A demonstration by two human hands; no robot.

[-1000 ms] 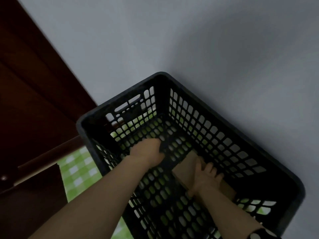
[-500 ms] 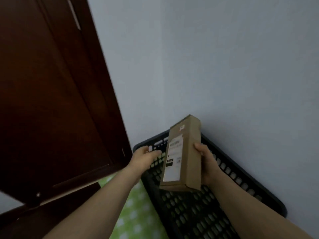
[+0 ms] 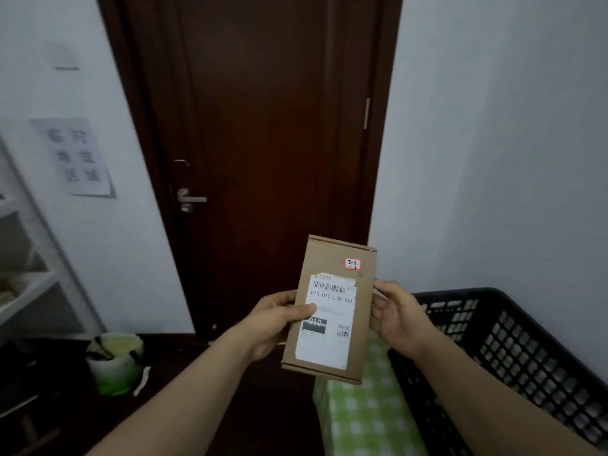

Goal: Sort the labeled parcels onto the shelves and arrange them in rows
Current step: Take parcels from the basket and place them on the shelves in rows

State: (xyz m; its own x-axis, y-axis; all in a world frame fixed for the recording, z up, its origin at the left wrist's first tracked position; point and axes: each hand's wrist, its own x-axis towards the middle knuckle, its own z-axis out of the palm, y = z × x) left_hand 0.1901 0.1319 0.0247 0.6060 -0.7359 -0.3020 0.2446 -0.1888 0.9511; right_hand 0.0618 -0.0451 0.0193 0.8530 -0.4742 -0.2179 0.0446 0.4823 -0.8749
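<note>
A flat brown cardboard parcel (image 3: 342, 258) is held upright in front of me with its white shipping label and a small red-edged sticker reading 3-3-3 facing the camera. My left hand (image 3: 276, 320) grips its left edge, thumb lying across the label. My right hand (image 3: 396, 314) holds the right edge with fingers curled behind it. Part of a white shelf unit (image 3: 29, 284) shows at the far left edge.
A black plastic crate (image 3: 513, 343) sits at lower right on a green-checked cloth (image 3: 365, 413). Straight ahead is a dark wooden door (image 3: 263, 126) with a metal handle. A green-and-white bin (image 3: 113, 363) stands on the dark floor at left, below a wall sign.
The parcel came out of the crate and now faces me upright. My left hand left the crate rim and took the parcel's left edge. My view swung left to the door.
</note>
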